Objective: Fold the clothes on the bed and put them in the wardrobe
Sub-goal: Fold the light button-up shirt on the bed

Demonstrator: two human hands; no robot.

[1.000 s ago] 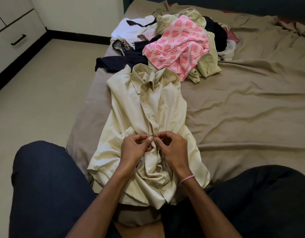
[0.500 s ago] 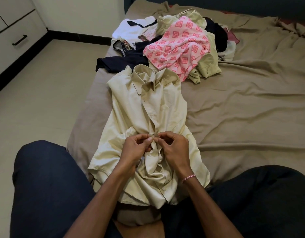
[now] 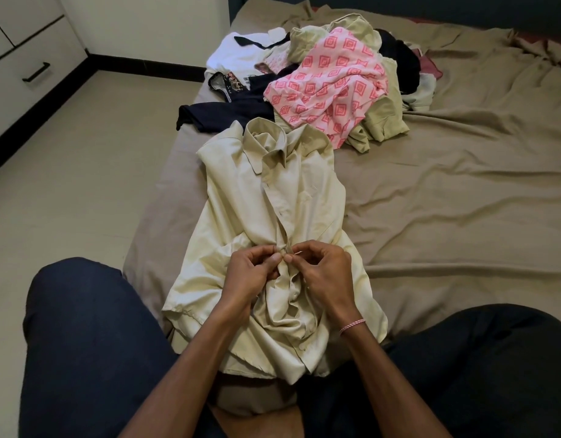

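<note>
Brown-sheeted bed (image 3: 446,200) carrying a pale cream collared cotton shirt (image 3: 272,197).
Left hand (image 3: 252,273) and right hand (image 3: 325,273): fingers pinch the shirt's front placket.

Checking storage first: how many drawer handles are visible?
1: the black handle on the white drawer at upper left; others may lie outside the frame.

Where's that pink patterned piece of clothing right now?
In the head view, the pink patterned garment lies above centre, atop the clothes pile on the bed, just beyond the cream shirt.
</note>
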